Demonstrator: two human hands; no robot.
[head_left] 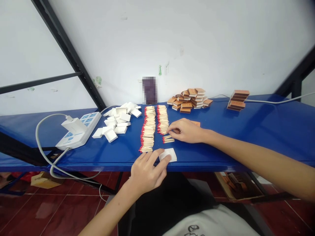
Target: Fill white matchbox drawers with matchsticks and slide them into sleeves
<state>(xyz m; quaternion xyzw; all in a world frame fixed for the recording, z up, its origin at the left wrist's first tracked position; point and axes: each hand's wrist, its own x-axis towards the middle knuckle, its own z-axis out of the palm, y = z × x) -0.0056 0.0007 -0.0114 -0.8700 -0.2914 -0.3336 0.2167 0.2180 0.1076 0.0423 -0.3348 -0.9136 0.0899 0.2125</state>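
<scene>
Grips 1 white tray (172, 154) by its edges between thumb and fingers of left hand (147, 170), at front of smooth blue shelf (270, 124). Curls fingers of right hand (187, 130) at near end of right row of matches (162, 118); unclear whether pinching any. Not yet boxed, apparently: 2 rows, slim, wooden, red-tipped. Apparently unfilled: shallow, rectangular spare trays (110, 134), heaped left. Judged complete: closed orange-brown matchboxes (186, 106), piled behind right hand.
</scene>
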